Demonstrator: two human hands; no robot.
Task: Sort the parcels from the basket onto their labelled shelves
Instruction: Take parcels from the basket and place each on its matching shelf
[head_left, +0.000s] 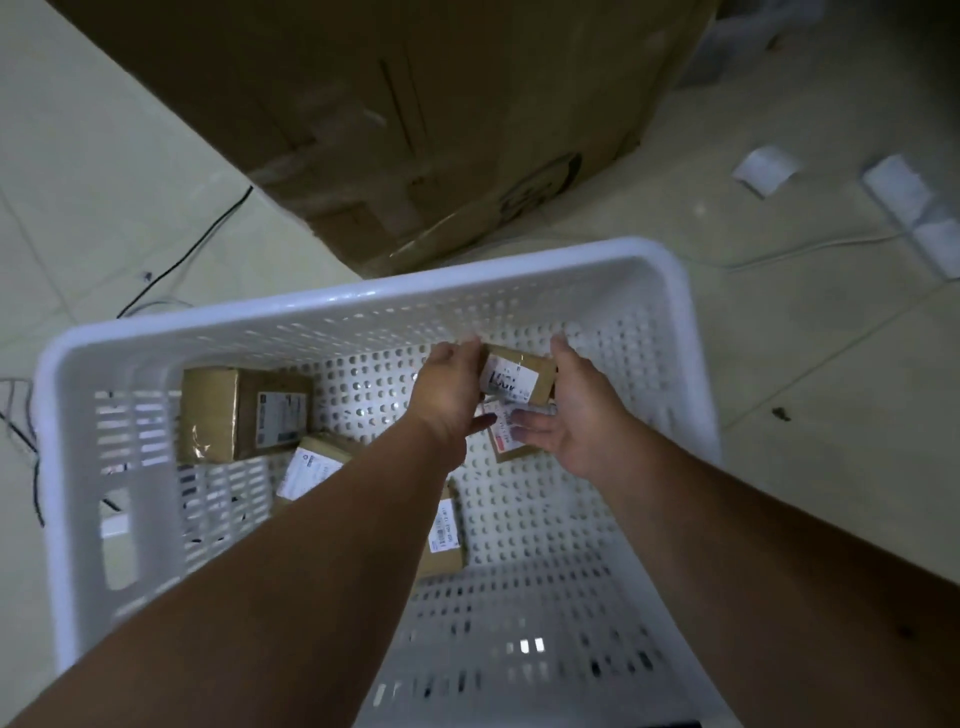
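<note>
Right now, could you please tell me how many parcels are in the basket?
5 visible: a large parcel at the basket's left; one just below it; one beside the left forearm; one between both hands; one under it. The arms may hide more.

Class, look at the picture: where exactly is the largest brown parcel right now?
In the head view the largest brown parcel lies inside the white basket, against its left wall, just above a smaller labelled parcel and left of both hands.
</note>
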